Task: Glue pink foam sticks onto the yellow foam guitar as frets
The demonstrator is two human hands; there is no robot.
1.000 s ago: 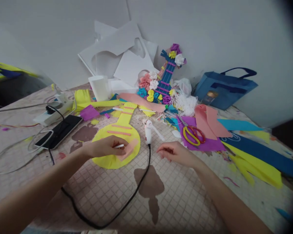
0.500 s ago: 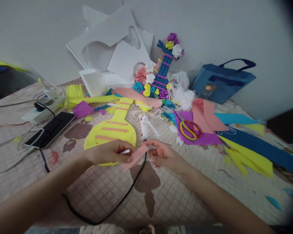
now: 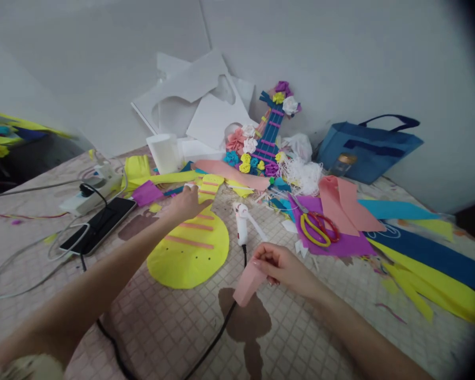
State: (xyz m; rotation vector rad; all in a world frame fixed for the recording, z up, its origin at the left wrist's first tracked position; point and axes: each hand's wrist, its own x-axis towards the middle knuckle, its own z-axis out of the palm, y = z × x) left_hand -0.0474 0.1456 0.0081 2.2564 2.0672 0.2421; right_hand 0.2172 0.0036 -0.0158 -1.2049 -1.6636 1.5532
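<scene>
Near the neck of a yellow guitar-shaped cutout with pink strips, my left hand reaches out, thumb spread from the fingers. Its fingertips are by a small white stick, and I see nothing held in it. Between the thumb and fingers of my right hand is a folded piece of pink paper, hanging over a black cable. A white glue gun lies between the cutout and my right hand.
Yellow-and-red scissors lie on purple paper at the right, near coloured strips and a blue bag. A decorated blue guitar stands behind. Left are a phone and a power strip.
My left hand has left the pink paper and moved forward to the guitar's neck. The white stick it held no longer shows in it. My right hand now holds the pink paper alone.
</scene>
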